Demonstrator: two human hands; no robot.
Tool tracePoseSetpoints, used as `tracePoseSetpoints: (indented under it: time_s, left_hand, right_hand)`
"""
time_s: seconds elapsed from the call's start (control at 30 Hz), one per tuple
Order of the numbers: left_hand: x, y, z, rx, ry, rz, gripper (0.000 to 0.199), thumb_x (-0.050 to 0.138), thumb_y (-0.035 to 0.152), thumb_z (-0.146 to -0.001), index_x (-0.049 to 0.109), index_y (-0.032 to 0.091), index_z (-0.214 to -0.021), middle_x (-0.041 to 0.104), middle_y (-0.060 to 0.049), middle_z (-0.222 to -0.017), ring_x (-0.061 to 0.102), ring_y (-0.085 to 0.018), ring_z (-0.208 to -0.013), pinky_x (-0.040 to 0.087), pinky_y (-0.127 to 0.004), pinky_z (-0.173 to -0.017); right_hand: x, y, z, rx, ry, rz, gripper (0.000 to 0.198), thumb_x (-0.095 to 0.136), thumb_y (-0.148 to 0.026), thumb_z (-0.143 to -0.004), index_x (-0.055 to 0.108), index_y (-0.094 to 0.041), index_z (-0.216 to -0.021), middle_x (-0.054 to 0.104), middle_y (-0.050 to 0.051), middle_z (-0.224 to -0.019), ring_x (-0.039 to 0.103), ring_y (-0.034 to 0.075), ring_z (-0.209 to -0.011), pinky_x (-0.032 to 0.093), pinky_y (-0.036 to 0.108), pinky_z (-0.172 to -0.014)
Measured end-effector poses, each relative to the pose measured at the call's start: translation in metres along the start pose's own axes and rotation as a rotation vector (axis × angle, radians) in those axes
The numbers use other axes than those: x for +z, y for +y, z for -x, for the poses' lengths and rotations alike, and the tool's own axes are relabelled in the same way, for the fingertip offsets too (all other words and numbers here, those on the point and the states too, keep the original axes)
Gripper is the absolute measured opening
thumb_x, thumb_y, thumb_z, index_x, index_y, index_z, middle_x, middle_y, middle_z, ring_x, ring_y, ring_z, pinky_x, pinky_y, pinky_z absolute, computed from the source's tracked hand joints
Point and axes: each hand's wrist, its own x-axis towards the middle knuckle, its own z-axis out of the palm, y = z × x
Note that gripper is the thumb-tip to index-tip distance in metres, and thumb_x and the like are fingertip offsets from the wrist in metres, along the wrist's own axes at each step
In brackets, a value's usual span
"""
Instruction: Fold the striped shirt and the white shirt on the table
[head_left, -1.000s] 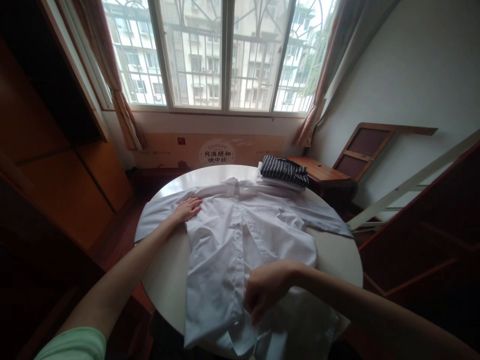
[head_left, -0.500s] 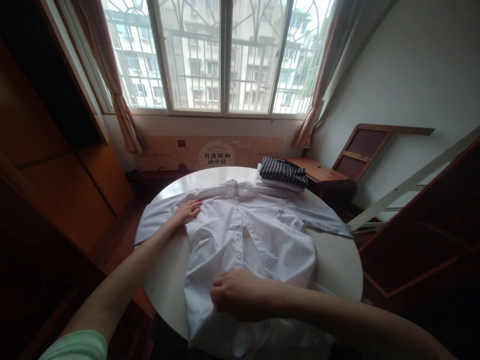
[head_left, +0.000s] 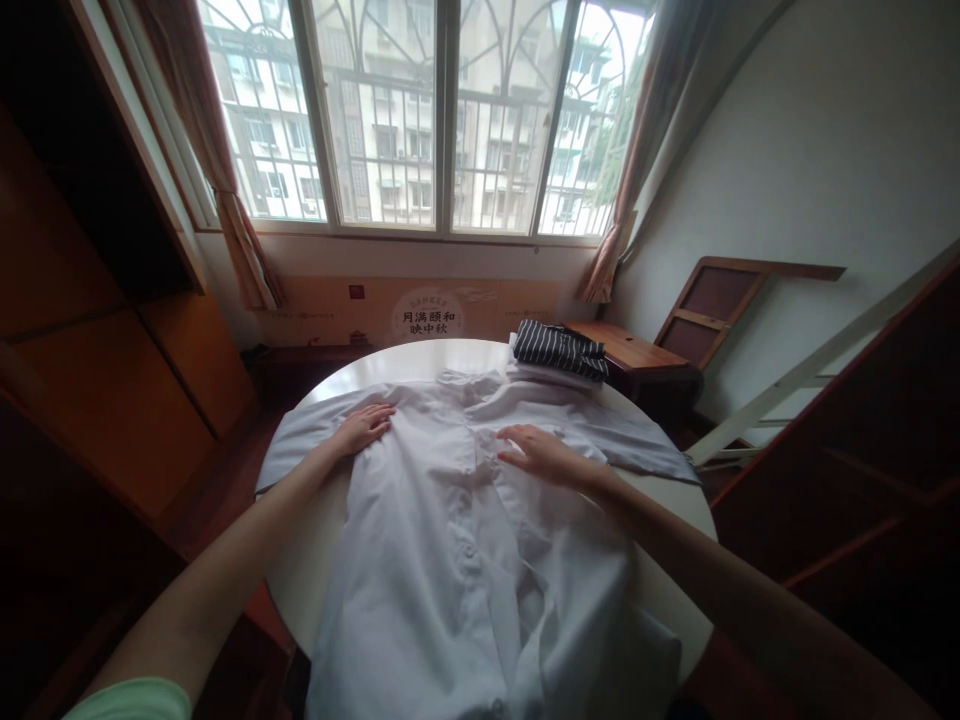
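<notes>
A white button-up shirt [head_left: 420,520] lies front side up across a round white table [head_left: 296,570], its collar toward the window and its sleeves spread to both sides. Its lower part reaches down to the near side of the view, with folds right of the button line. My left hand [head_left: 365,428] rests flat on the shirt near the left shoulder, fingers extended. Over the upper chest, just right of the buttons, is my right hand [head_left: 541,455], fingers apart and holding nothing. Whether its fingertips touch the cloth is hard to tell.
Folded clothes, a black-and-white striped garment [head_left: 561,348] on top of white cloth, sit at the table's far right edge. Behind them stands a wooden side table [head_left: 630,345]. A whitish ladder-like frame [head_left: 780,400] leans at the right. Orange-brown cabinets [head_left: 180,370] line the left.
My right hand has moved from the lower front of the shirt up to the chest, and its fingers have opened. The shirt's lower front now lies longer and flatter. My left hand stays put.
</notes>
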Motion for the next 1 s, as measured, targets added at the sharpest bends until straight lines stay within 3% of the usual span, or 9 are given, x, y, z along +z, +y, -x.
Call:
tracePoseSetpoints:
  time_s: [0.1,0.23,0.47,0.57,0.7,0.83,0.9,1.0]
  left_hand:
    - [0.003,-0.006,-0.006,0.005,-0.005,0.000,0.048,0.034,0.044,-0.083,0.052,0.024,-0.123,0.048,-0.002,-0.134,0.039,-0.019,-0.125,0.031,-0.034,-0.103]
    - [0.006,-0.013,-0.015,0.011,0.018,-0.007,0.048,0.034,0.045,-0.083,0.052,0.024,-0.122,0.049,-0.003,-0.133,0.040,-0.020,-0.124,0.030,-0.034,-0.104]
    - [0.002,-0.013,-0.040,-0.046,-0.036,-0.116,0.043,0.033,0.039,-0.086,0.053,0.024,-0.122,0.049,-0.005,-0.133,0.040,-0.021,-0.124,0.030,-0.037,-0.103]
    - [-0.006,0.009,-0.050,-0.091,0.029,-0.209,0.034,0.044,0.031,-0.082,0.059,0.025,-0.112,0.048,-0.006,-0.132,0.038,-0.026,-0.125,0.030,-0.042,-0.103]
    - [-0.019,0.062,-0.055,0.012,0.134,-0.155,0.037,0.053,0.029,-0.075,0.059,0.019,-0.111,0.051,-0.010,-0.128,0.045,-0.027,-0.117,0.037,-0.038,-0.096]
    - [-0.017,0.117,-0.039,0.138,-0.091,0.024,0.038,0.043,0.046,-0.081,0.060,0.020,-0.102,0.065,-0.006,-0.097,0.061,-0.021,-0.087,0.047,-0.030,-0.075]
    - [-0.008,0.135,-0.024,0.201,-0.171,-0.019,0.040,0.046,0.047,-0.079,0.058,0.020,-0.106,0.064,-0.007,-0.100,0.060,-0.022,-0.090,0.047,-0.031,-0.076]
    - [0.009,0.143,-0.006,0.214,-0.145,-0.106,0.043,0.046,0.042,-0.081,0.053,0.017,-0.115,0.057,-0.011,-0.119,0.051,-0.025,-0.110,0.043,-0.034,-0.088]
  right_hand:
    - [0.017,0.029,0.000,0.087,-0.067,0.099,0.055,0.042,-0.047,-0.084,0.047,-0.011,-0.126,0.047,0.017,-0.130,0.040,0.028,-0.121,0.029,0.039,-0.099]
    - [0.031,0.046,-0.008,0.181,-0.096,0.153,0.070,0.037,-0.057,-0.082,0.033,-0.013,-0.137,0.027,0.015,-0.144,0.020,0.029,-0.133,0.017,0.040,-0.105]
    - [0.029,0.058,-0.056,0.259,-0.168,0.167,0.086,0.040,-0.067,-0.075,0.030,-0.009,-0.138,0.023,0.017,-0.145,0.018,0.032,-0.133,0.018,0.039,-0.105]
    - [0.026,0.061,-0.068,0.290,-0.201,0.155,0.091,0.044,-0.068,-0.071,0.028,-0.009,-0.139,0.025,0.017,-0.144,0.021,0.033,-0.132,0.019,0.039,-0.105]
    - [0.021,0.066,-0.079,0.316,-0.252,0.124,0.100,0.049,-0.070,-0.066,0.022,-0.008,-0.141,0.017,0.018,-0.147,0.017,0.034,-0.132,0.019,0.040,-0.105]
    - [0.014,0.067,-0.090,0.356,-0.268,0.142,0.105,0.057,-0.070,-0.060,0.025,-0.008,-0.139,0.021,0.020,-0.145,0.020,0.035,-0.131,0.024,0.042,-0.102]
    - [0.012,0.059,-0.089,0.349,-0.233,0.170,0.094,0.062,-0.064,-0.061,0.037,-0.008,-0.132,0.035,0.022,-0.137,0.032,0.035,-0.125,0.031,0.041,-0.098]
    - [0.015,0.038,-0.074,0.261,-0.095,0.207,0.061,0.062,-0.050,-0.071,0.054,-0.009,-0.115,0.051,0.019,-0.121,0.044,0.031,-0.114,0.034,0.037,-0.093]
